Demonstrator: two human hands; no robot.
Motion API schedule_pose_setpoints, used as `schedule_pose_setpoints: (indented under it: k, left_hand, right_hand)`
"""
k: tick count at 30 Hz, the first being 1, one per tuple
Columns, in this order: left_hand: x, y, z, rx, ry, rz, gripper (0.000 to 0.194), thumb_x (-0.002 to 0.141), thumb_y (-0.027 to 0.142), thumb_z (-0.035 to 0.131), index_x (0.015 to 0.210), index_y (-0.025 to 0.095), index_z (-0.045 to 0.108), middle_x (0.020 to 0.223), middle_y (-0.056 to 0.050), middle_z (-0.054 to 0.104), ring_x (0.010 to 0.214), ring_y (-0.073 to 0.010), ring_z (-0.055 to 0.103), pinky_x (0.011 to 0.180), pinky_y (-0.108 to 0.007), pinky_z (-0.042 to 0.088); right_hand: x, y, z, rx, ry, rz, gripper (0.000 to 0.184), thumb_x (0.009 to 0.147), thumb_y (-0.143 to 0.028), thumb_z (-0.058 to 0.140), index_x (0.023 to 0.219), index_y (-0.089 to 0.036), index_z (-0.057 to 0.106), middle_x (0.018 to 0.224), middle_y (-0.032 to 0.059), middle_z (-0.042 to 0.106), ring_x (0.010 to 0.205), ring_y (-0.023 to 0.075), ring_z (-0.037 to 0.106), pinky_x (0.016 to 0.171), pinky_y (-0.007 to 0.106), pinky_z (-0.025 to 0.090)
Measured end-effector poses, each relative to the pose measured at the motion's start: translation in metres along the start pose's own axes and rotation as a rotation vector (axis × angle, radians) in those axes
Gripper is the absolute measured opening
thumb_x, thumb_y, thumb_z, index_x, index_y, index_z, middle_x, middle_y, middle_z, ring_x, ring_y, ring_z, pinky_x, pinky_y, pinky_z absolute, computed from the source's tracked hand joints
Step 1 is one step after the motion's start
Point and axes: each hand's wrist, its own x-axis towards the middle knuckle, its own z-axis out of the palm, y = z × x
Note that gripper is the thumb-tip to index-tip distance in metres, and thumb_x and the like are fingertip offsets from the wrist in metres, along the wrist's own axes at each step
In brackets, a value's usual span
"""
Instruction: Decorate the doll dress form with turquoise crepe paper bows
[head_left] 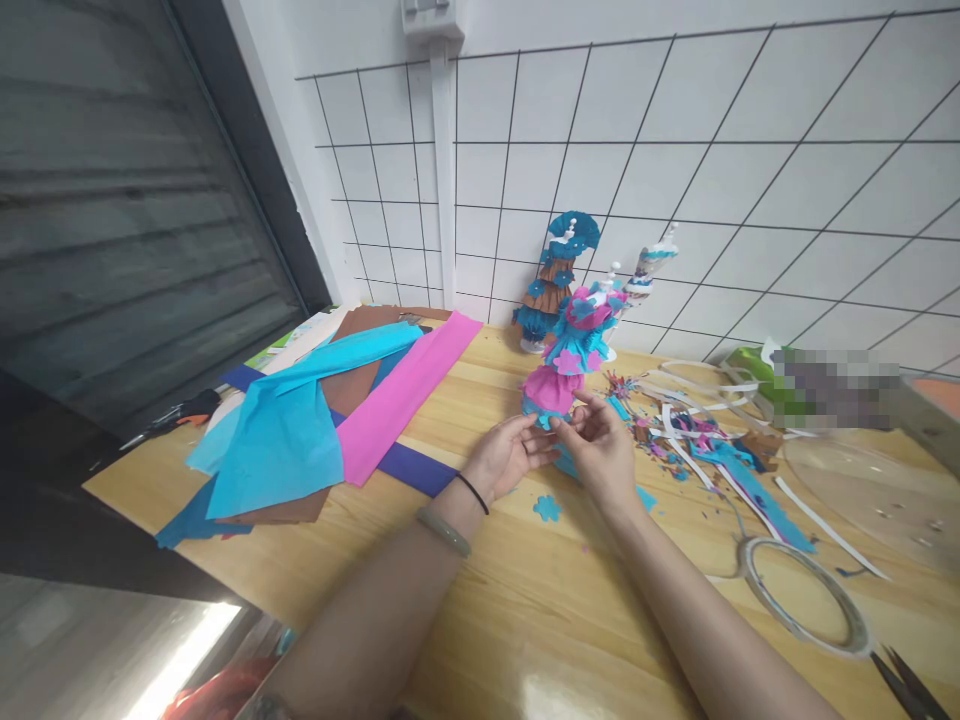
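Crepe sheets (281, 455) lie L of pink-blue paper figure (568, 340); L hand (504, 455) half-curled at its base trim (541, 414); loose blue flower (547, 508) in front; figure's betw. hands; R hand's (598, 450) thumb there too, can't tell if either pinches; paper scraps (703, 430) R. Step: prob. fixing trim; next calls for light pressing.

A dark-gridded white wall (720, 160) spans the upper right, a pale conduit (444, 190) running down it. A ribbed shutter (127, 150) (grey, rather dim) fills the upper left; a wooden table (525, 600) crosses the lower centre.
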Motion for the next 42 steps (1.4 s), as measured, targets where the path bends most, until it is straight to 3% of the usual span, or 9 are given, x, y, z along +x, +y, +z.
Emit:
schedule_pose_setpoints:
  k: [10, 23, 33, 38, 42]
  left_hand:
    - [-0.001, 0.002, 0.000, 0.010, 0.007, -0.011, 0.030, 0.082, 0.041, 0.049, 0.087, 0.013, 0.059, 0.086, -0.010, 0.064, 0.083, -0.0185, 0.060, 0.083, -0.037, 0.043]
    - [-0.002, 0.003, 0.000, -0.020, 0.026, -0.043, 0.025, 0.081, 0.037, 0.051, 0.086, 0.014, 0.057, 0.089, -0.011, 0.063, 0.090, -0.0208, 0.060, 0.088, -0.039, 0.039]
    - [-0.001, 0.000, -0.002, 0.032, 0.013, -0.003, 0.012, 0.078, 0.023, 0.055, 0.084, 0.012, 0.058, 0.087, -0.011, 0.064, 0.086, -0.0195, 0.061, 0.086, -0.037, 0.041]
    - [-0.003, -0.001, -0.001, 0.107, -0.030, 0.039, 0.011, 0.071, 0.011, 0.062, 0.081, 0.014, 0.057, 0.088, -0.009, 0.065, 0.088, -0.0189, 0.061, 0.083, -0.035, 0.041]
    - [-0.003, -0.002, -0.001, 0.135, -0.029, 0.046, 0.018, 0.068, 0.009, 0.064, 0.084, 0.014, 0.058, 0.087, -0.007, 0.065, 0.085, -0.0169, 0.061, 0.081, -0.033, 0.041]
  right_hand:
    - [-0.002, -0.003, 0.001, 0.029, -0.016, 0.013, 0.045, 0.064, -0.029, 0.070, 0.104, -0.022, 0.051, 0.070, -0.0050, 0.043, 0.058, 0.0095, 0.044, 0.054, 0.024, 0.039]
    - [-0.002, 0.001, -0.005, 0.082, 0.018, 0.015, 0.039, 0.069, -0.030, 0.066, 0.104, -0.021, 0.053, 0.069, -0.0044, 0.047, 0.060, 0.0097, 0.047, 0.057, 0.023, 0.039]
    - [-0.003, 0.004, -0.007, 0.090, 0.064, 0.048, 0.037, 0.068, -0.032, 0.066, 0.101, -0.020, 0.053, 0.066, -0.0051, 0.049, 0.059, 0.0095, 0.049, 0.056, 0.023, 0.041]
    - [-0.006, 0.007, -0.010, 0.146, 0.194, 0.224, 0.042, 0.068, -0.043, 0.065, 0.101, -0.022, 0.047, 0.058, -0.0086, 0.049, 0.039, 0.0065, 0.043, 0.040, 0.020, 0.036]
    - [-0.011, 0.006, -0.007, 0.371, 0.080, 0.392, 0.039, 0.068, -0.049, 0.063, 0.091, -0.023, 0.044, 0.058, -0.0096, 0.047, 0.033, 0.0027, 0.034, 0.032, 0.016, 0.027]
